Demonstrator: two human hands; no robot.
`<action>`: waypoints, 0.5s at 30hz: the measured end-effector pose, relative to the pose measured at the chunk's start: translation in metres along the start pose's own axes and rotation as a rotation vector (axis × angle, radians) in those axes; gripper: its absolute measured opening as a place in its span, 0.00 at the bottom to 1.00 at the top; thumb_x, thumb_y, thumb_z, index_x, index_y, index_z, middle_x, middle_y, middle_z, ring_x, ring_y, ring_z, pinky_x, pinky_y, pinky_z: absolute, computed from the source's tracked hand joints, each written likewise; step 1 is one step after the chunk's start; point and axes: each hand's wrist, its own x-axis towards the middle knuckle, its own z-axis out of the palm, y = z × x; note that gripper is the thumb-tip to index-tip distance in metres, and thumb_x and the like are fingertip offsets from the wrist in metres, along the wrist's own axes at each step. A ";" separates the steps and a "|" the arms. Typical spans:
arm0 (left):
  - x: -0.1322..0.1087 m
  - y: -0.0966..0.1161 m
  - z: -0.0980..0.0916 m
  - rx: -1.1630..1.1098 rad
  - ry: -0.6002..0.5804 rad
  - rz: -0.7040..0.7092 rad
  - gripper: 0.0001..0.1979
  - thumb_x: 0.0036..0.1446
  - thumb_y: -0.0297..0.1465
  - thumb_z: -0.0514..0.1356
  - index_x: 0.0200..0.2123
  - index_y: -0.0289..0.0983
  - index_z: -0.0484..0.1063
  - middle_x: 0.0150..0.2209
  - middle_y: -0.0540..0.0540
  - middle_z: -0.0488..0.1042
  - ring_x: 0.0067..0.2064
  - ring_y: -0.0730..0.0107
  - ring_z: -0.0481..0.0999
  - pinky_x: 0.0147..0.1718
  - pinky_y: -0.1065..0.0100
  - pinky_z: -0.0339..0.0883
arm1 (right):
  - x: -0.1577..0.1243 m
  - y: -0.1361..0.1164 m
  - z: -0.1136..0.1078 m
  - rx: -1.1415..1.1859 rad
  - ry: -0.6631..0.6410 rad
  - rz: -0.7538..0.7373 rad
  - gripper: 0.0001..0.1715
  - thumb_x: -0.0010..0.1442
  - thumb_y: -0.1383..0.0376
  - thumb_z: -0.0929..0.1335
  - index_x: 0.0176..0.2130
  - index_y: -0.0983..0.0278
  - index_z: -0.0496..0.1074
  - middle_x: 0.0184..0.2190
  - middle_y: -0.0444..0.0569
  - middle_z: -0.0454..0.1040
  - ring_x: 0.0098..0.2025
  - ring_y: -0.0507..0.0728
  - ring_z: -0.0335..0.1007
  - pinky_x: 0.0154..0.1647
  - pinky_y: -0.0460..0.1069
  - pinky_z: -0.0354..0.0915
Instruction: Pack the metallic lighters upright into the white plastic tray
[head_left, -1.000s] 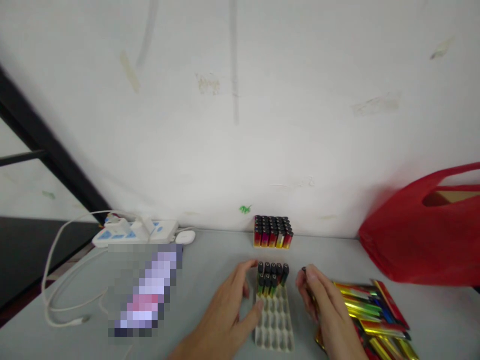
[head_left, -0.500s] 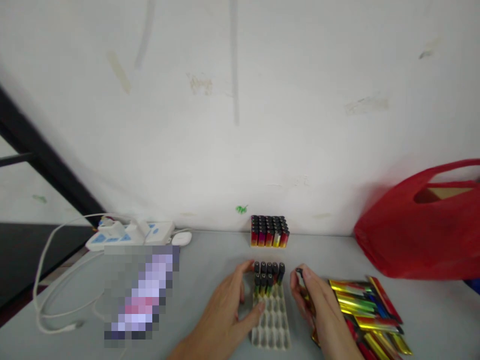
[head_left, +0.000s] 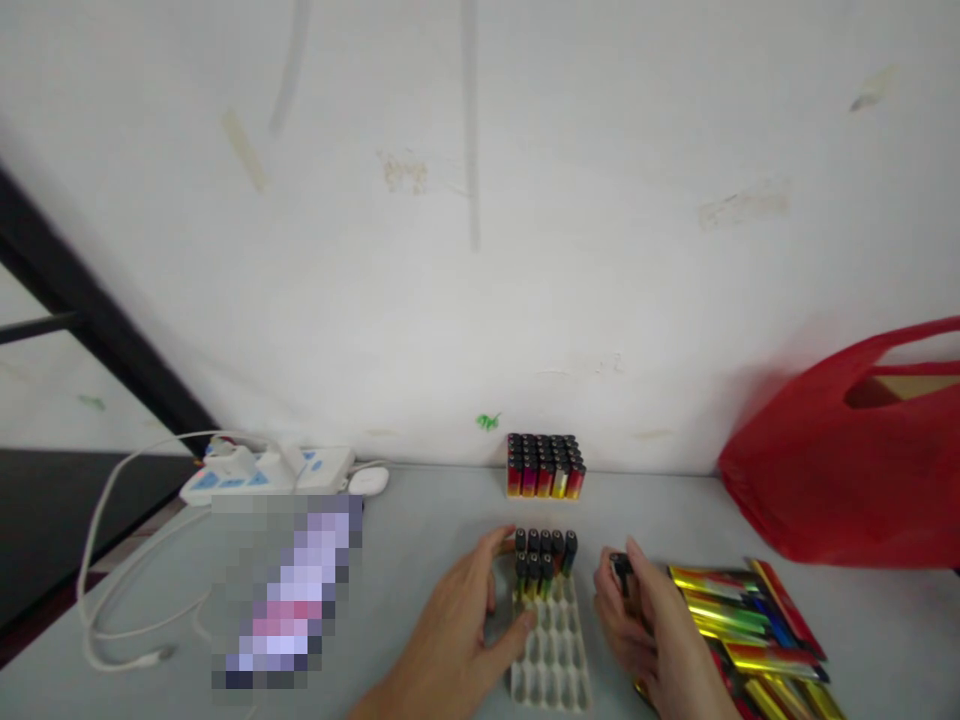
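Observation:
A white slotted tray (head_left: 551, 660) lies on the grey table, with several black-capped lighters (head_left: 544, 558) standing in its far rows. My left hand (head_left: 465, 625) rests against the tray's left side, thumb on its edge and fingers curled round the far corner. Just right of the tray, my right hand (head_left: 652, 630) is closed round a lighter (head_left: 621, 568) whose dark cap sticks out past the fingertips.
A full block of lighters (head_left: 545, 466) stands by the wall. A heap of shiny coloured lighters (head_left: 742, 630) lies to the right, below a red plastic bag (head_left: 847, 470). At left are a power strip (head_left: 266, 468), white cables and a blurred-out object.
My right hand has drawn slightly right and toward me with its lighter. My left hand stays at the tray. The view has shifted a little.

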 end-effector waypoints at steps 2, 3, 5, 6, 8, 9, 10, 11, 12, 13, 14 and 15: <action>0.000 0.000 0.000 0.000 0.007 0.003 0.35 0.66 0.33 0.64 0.74 0.41 0.61 0.40 0.47 0.76 0.42 0.55 0.77 0.51 0.56 0.72 | -0.003 -0.005 0.009 0.069 -0.041 0.058 0.43 0.55 0.27 0.73 0.20 0.58 0.61 0.13 0.32 0.45 0.15 0.46 0.32 0.15 0.46 0.38; 0.000 0.000 0.001 0.000 0.009 0.005 0.34 0.66 0.33 0.64 0.74 0.41 0.62 0.40 0.47 0.76 0.42 0.55 0.77 0.51 0.56 0.72 | -0.005 -0.008 0.014 0.092 -0.032 0.054 0.43 0.57 0.29 0.73 0.20 0.58 0.59 0.14 0.32 0.45 0.16 0.46 0.31 0.16 0.45 0.38; 0.001 0.001 0.001 0.003 0.014 0.012 0.34 0.66 0.33 0.64 0.73 0.41 0.63 0.40 0.47 0.76 0.42 0.55 0.77 0.50 0.56 0.72 | -0.009 -0.012 0.023 0.108 -0.053 0.069 0.43 0.58 0.31 0.74 0.20 0.58 0.56 0.15 0.32 0.45 0.17 0.46 0.32 0.16 0.45 0.37; 0.001 0.001 0.002 0.006 0.015 0.015 0.34 0.66 0.33 0.65 0.73 0.41 0.63 0.40 0.47 0.76 0.42 0.55 0.77 0.49 0.56 0.72 | -0.010 -0.012 0.026 0.106 -0.069 0.079 0.43 0.57 0.32 0.75 0.19 0.58 0.55 0.15 0.32 0.45 0.17 0.46 0.32 0.16 0.45 0.37; 0.002 0.001 0.003 0.012 0.020 0.019 0.33 0.67 0.34 0.64 0.73 0.40 0.63 0.41 0.46 0.76 0.43 0.54 0.77 0.49 0.56 0.71 | -0.009 -0.010 0.028 0.096 -0.096 0.095 0.44 0.56 0.32 0.75 0.18 0.57 0.53 0.14 0.32 0.44 0.16 0.45 0.32 0.16 0.45 0.37; 0.002 0.000 0.004 0.013 0.024 0.017 0.33 0.67 0.34 0.64 0.73 0.40 0.63 0.41 0.46 0.75 0.43 0.54 0.77 0.49 0.56 0.71 | -0.008 -0.007 0.028 0.089 -0.095 0.103 0.44 0.55 0.32 0.75 0.18 0.57 0.53 0.14 0.31 0.43 0.16 0.45 0.32 0.15 0.45 0.37; 0.002 -0.001 0.005 0.012 0.027 0.012 0.31 0.68 0.34 0.63 0.72 0.40 0.63 0.40 0.46 0.75 0.43 0.55 0.76 0.48 0.56 0.71 | -0.006 -0.003 0.026 0.082 -0.087 0.110 0.44 0.54 0.31 0.75 0.18 0.56 0.53 0.13 0.31 0.42 0.15 0.45 0.32 0.15 0.46 0.37; 0.002 -0.001 0.006 0.010 0.032 0.007 0.30 0.68 0.34 0.62 0.72 0.40 0.64 0.40 0.46 0.75 0.42 0.55 0.76 0.48 0.56 0.70 | -0.004 0.000 0.025 0.074 -0.067 0.113 0.43 0.53 0.31 0.74 0.18 0.56 0.53 0.13 0.31 0.41 0.15 0.46 0.31 0.14 0.46 0.36; 0.003 -0.002 0.006 0.007 0.034 0.004 0.29 0.69 0.34 0.62 0.71 0.40 0.64 0.39 0.47 0.74 0.42 0.55 0.76 0.48 0.57 0.70 | -0.003 0.004 0.024 0.064 -0.035 0.107 0.42 0.54 0.31 0.74 0.19 0.56 0.54 0.13 0.31 0.41 0.15 0.46 0.31 0.14 0.46 0.36; 0.003 -0.003 0.007 0.002 0.034 -0.001 0.29 0.69 0.34 0.62 0.71 0.41 0.65 0.39 0.47 0.74 0.42 0.55 0.76 0.47 0.57 0.70 | -0.002 0.007 0.022 0.054 -0.007 0.098 0.41 0.55 0.31 0.73 0.19 0.56 0.55 0.14 0.31 0.40 0.16 0.47 0.31 0.14 0.46 0.35; 0.003 -0.003 0.007 -0.002 0.031 -0.004 0.29 0.69 0.35 0.62 0.71 0.41 0.65 0.38 0.48 0.73 0.41 0.55 0.76 0.46 0.58 0.70 | -0.003 0.009 0.022 0.044 0.012 0.090 0.39 0.56 0.32 0.72 0.20 0.56 0.56 0.14 0.31 0.40 0.16 0.47 0.31 0.14 0.45 0.35; 0.003 -0.004 0.007 -0.007 0.029 -0.007 0.30 0.69 0.35 0.62 0.72 0.41 0.64 0.37 0.49 0.72 0.41 0.55 0.76 0.46 0.58 0.70 | -0.003 0.010 0.021 0.034 0.027 0.083 0.38 0.57 0.33 0.72 0.21 0.56 0.57 0.15 0.31 0.41 0.17 0.47 0.31 0.15 0.45 0.36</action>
